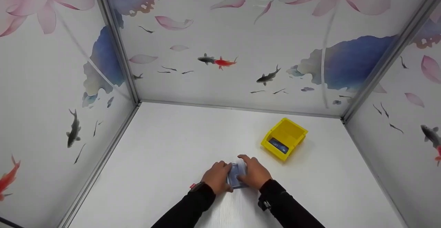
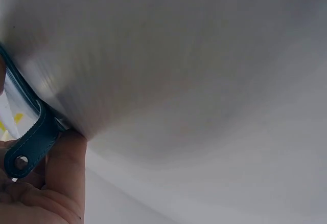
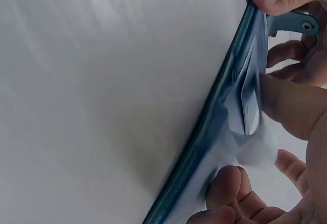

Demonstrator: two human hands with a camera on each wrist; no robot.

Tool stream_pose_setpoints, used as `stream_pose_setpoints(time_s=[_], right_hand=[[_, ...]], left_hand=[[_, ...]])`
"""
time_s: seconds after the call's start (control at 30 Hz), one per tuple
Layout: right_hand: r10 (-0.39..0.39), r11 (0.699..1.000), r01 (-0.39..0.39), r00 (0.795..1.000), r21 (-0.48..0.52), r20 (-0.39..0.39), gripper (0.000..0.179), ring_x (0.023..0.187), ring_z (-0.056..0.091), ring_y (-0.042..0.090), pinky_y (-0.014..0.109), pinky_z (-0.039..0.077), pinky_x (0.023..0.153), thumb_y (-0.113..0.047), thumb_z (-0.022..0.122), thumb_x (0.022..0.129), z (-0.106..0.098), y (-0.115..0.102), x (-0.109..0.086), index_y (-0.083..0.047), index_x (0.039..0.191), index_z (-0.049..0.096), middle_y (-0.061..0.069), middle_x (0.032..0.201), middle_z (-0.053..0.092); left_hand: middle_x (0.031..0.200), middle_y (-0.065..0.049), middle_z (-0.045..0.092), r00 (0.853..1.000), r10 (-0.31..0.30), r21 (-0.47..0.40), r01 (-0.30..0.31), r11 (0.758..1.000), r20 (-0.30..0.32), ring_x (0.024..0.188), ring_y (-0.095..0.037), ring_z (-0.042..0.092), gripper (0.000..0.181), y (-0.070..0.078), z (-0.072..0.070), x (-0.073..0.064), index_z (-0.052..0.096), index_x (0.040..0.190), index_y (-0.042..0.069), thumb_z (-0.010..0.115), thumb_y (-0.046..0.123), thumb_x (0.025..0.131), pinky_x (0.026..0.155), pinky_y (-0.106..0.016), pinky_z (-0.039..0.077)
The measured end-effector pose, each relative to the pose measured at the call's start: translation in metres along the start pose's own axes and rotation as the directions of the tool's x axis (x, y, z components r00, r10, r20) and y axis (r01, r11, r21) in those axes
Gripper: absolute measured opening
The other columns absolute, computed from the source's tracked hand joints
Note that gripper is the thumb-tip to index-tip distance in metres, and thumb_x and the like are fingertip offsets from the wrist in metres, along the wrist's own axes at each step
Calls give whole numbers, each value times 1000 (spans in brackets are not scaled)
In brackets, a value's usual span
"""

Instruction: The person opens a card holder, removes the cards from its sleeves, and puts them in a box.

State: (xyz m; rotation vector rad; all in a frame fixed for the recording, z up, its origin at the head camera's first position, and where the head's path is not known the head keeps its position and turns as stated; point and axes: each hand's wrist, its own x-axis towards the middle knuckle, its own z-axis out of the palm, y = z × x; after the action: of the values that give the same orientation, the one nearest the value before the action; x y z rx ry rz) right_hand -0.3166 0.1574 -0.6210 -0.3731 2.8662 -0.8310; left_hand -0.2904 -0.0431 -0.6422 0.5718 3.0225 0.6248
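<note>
A card holder (image 1: 234, 175) with a teal cover and clear plastic sleeves lies open between both hands, close to the white table. My left hand (image 1: 217, 177) grips its left side; in the right wrist view that hand's thumb presses on one end of the cover. A teal strap (image 2: 34, 144) with a hole hangs by the left fingers. My right hand (image 1: 256, 174) holds the clear sleeves (image 3: 204, 183) on the other side, with the thumb against them. Pale cards (image 3: 244, 101) show inside a sleeve. The left wrist view catches only the holder's edge.
A yellow open bin (image 1: 291, 131) stands on the table beyond the right hand, with a dark blue flat packet (image 1: 278, 145) inside. White panels (image 1: 227, 83) printed with fish and petals enclose the table (image 1: 165, 145) at the back and both sides.
</note>
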Motion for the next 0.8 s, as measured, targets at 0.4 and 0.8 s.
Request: stream_pose_setpoints(time_s=[0.4, 0.8], right_hand=[[122, 985, -115, 991, 129, -45, 45, 95, 63, 21, 42, 56, 88, -26, 85, 103, -10, 12, 4, -11, 140, 65, 8, 110, 72], [191, 981, -186, 976, 58, -106, 47, 100, 63, 25, 47, 57, 97, -7, 86, 94, -8, 31, 10, -9, 138, 71, 12, 114, 67]], left_hand=[[139, -9, 71, 1000, -6, -25, 7, 1000, 13, 128, -26, 66, 89, 2, -5, -4, 66, 158, 9, 106, 29, 80, 106, -41, 62], [138, -8, 71, 999, -31, -3, 31, 1000, 20, 126, -23, 66, 86, 3, -3, -2, 69, 154, 10, 106, 29, 80, 109, -40, 61]])
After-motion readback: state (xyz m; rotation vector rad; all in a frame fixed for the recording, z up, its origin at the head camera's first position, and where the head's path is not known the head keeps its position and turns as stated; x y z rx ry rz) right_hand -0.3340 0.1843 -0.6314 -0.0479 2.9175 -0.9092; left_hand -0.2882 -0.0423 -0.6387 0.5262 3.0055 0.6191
